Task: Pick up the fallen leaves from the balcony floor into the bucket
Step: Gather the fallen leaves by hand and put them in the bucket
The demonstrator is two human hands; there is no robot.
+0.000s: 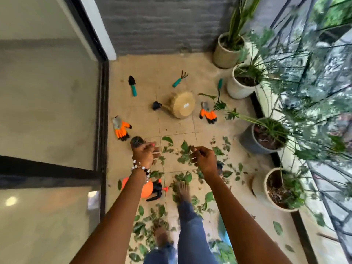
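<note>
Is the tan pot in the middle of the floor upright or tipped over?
Tipped over. The tan pot lies on its side on the tiled floor, its round flat base with a small sticker facing the camera, the opening turned away.

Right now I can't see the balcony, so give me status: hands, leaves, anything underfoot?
Left hand and right hand empty, hovering. Leaves scattered on floor. Orange sprayer and orange glove lying nearby.

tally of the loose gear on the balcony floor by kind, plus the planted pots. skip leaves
Orange gloves: 2
Teal-handled hand tools: 3, trowel, rake, one by the white pot
Orange sprayer: 1
Tipped tan pot: 1
Planted pots: 5, one partly hidden by a hand
Total: 12
</note>
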